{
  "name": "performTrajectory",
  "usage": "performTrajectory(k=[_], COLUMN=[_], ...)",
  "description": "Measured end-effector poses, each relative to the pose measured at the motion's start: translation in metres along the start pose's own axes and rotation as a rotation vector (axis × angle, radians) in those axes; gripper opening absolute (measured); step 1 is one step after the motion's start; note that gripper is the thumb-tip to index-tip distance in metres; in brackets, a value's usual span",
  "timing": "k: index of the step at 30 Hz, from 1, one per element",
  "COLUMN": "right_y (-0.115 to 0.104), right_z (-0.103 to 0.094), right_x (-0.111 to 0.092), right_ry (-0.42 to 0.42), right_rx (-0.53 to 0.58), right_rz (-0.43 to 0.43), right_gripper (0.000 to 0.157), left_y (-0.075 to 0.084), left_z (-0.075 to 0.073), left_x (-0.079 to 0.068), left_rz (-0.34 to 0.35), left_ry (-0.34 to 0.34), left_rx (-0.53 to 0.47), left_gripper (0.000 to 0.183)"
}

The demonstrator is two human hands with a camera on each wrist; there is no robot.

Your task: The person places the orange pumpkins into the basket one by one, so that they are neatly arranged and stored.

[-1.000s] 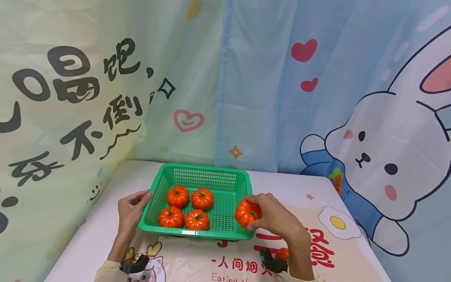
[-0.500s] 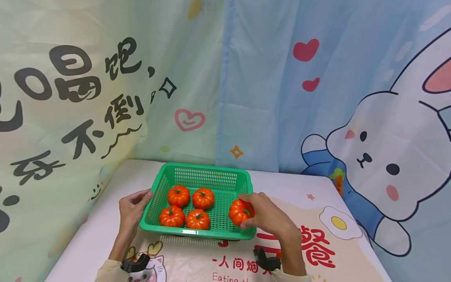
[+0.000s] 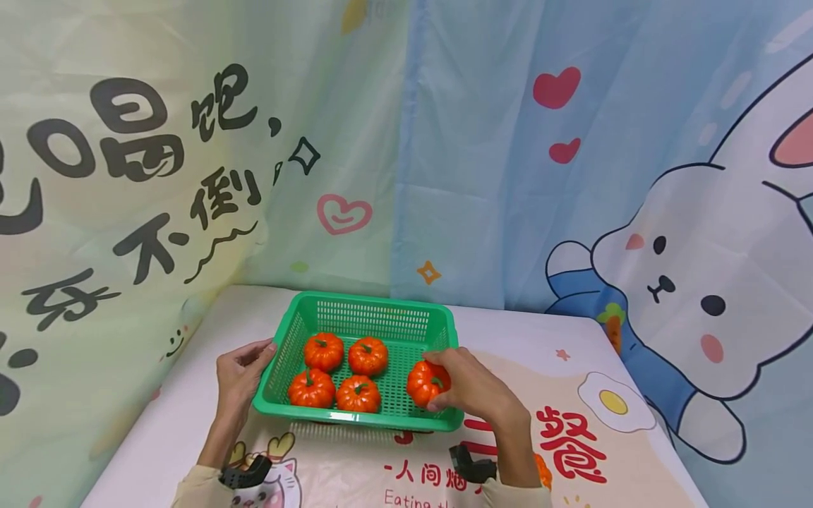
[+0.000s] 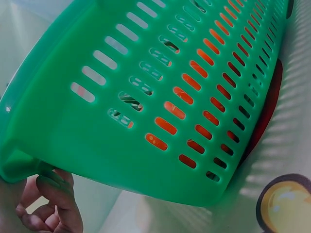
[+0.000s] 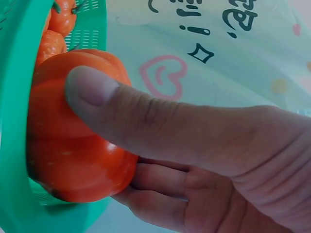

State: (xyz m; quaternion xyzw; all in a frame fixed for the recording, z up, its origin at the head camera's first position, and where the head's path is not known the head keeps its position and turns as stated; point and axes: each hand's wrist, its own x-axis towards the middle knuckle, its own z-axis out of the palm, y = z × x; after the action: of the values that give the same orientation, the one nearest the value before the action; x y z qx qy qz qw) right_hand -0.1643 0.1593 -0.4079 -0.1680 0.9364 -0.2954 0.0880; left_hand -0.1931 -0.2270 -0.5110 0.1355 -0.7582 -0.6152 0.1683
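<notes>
A green perforated plastic basket [image 3: 349, 419] stands on the table, with several small orange pumpkins [image 3: 358, 394] grouped in its left part. At its left rim my left hand [image 3: 240, 377] grips the edge; curled fingers [image 4: 60, 199] show under the rim in the left wrist view. My right hand [image 3: 479, 391] holds another orange pumpkin [image 3: 419, 383] between thumb and fingers, inside the basket's right end. In the right wrist view the thumb lies across this pumpkin [image 5: 82, 145]. Whether it touches the basket floor cannot be told.
One more orange pumpkin [image 3: 543, 470] lies on the table, partly hidden by the right forearm. A printed cloth [image 3: 610, 451] covers the table. Patterned curtains [image 3: 457, 176] hang behind and at the left.
My right hand has carried its pumpkin leftward and slightly down, from the basket's right rim to inside it. My left hand has kept its grip on the rim.
</notes>
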Motion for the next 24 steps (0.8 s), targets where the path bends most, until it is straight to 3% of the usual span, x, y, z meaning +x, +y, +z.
performTrajectory(k=[7,24], right_y=[0.002,0.006], right_z=[0.007,0.023], right_x=[0.003,0.013], right_ry=[-0.007,-0.052], right_rx=[-0.003,0.006], right_rz=[0.003,-0.074], right_gripper=[0.074,0.073], left_y=[0.001,0.002], left_z=[0.001,0.002], left_x=[0.0,0.0], left_rz=[0.016,0.016], left_ry=[-0.001,0.012], left_rx=[-0.038,-0.011], left_gripper=[0.032,0.03])
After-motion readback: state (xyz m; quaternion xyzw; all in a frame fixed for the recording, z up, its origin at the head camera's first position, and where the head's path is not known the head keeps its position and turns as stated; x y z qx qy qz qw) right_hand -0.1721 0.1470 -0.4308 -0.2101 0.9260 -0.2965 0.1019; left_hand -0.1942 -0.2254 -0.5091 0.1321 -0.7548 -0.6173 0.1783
